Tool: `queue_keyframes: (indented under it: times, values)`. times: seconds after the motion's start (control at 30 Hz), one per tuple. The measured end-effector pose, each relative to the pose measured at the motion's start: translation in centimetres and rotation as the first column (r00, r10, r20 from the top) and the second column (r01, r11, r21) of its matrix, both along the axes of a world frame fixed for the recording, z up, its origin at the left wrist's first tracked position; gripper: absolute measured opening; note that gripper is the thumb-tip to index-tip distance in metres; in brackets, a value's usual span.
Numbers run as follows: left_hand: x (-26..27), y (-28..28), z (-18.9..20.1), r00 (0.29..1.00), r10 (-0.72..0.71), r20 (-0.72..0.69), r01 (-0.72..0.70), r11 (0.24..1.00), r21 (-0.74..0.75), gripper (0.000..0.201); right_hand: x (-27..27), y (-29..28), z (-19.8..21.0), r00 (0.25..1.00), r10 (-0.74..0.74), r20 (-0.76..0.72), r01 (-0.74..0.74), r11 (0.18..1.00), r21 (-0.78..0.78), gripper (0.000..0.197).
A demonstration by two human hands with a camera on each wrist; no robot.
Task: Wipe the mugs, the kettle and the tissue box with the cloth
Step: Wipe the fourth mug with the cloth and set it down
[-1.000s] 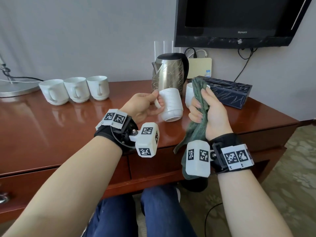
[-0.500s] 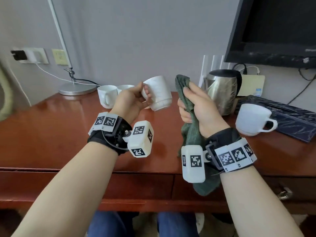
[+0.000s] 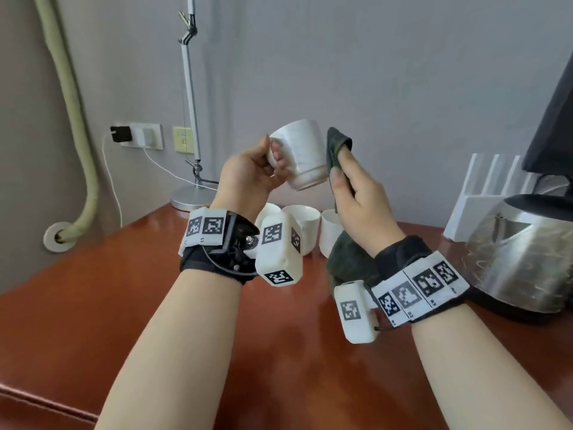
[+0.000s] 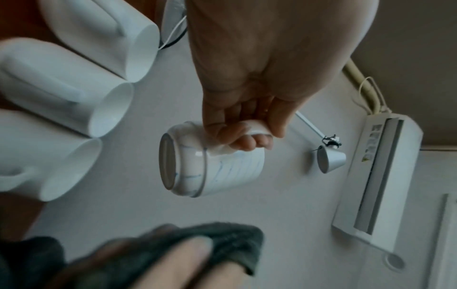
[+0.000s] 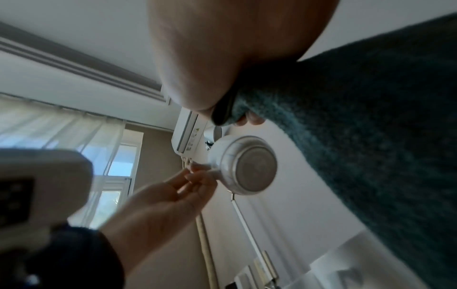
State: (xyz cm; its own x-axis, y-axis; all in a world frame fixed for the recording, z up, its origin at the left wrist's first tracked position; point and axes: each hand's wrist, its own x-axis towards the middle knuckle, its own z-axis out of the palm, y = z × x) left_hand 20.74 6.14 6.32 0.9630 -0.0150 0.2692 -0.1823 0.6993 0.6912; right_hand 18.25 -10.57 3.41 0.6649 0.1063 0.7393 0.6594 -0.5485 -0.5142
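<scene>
holding mug [image 3: 302, 156] by handle, left hand [image 3: 248, 173] grip curled; right hand [image 3: 356, 193] pinching cloth [image 3: 336, 147] (beside mug).

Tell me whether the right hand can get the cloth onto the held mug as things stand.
Probably yes: the right hand holds the cloth right beside the mug, gripped by the left hand, nothing between.

Left hand [image 3: 248, 175] now holds the white mug [image 3: 302, 156] raised higher off the desk; cloth [image 3: 336, 150] now sits beside its wall.
</scene>
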Motion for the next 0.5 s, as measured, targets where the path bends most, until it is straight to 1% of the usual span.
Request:
queue_keyframes:
  times: [0.1, 0.17, 0.23, 0.3, 0.37, 0.5]
  values:
    - [1.2, 0.4, 0.2, 1.000, 0.007, 0.002, -0.006, 0.997, -0.075, 0.028, 2.3, 0.4, -1.3, 0.998, -0.029, 0.057, 0.032, 0.998, -0.048, 0.044]
    - [1.5, 0.6, 0.2, 1.000, 0.004, 0.008, -0.003, 0.994, -0.108, 0.032, 3.4, 0.8, -2.2, 0.987, -0.055, 0.154, 0.068, 0.995, -0.078, 0.044]
    - [1.6, 0.7, 0.6, 1.000, 0.027, 0.014, -0.025, 0.992, -0.126, 0.035, 4.2, 0.8, -3.1, 0.957, -0.092, 0.276, 0.135, 0.981, -0.142, 0.043]
    - [1.4, 0.8, 1.2, 0.998, 0.060, 0.015, -0.057, 0.987, -0.151, 0.036, 4.5, 0.5, -3.5, 0.922, -0.124, 0.366, 0.200, 0.964, -0.177, 0.043]
    - [1.3, 0.9, 1.6, 0.997, 0.071, -0.001, -0.070, 0.979, -0.192, 0.036, 4.6, 0.1, -3.5, 0.901, -0.145, 0.409, 0.235, 0.955, -0.180, 0.043]
    - [1.4, 0.5, 1.6, 0.997, 0.045, -0.064, -0.060, 0.964, -0.257, 0.036, 4.7, -0.3, -2.9, 0.891, -0.153, 0.427, 0.288, 0.918, -0.272, 0.039]
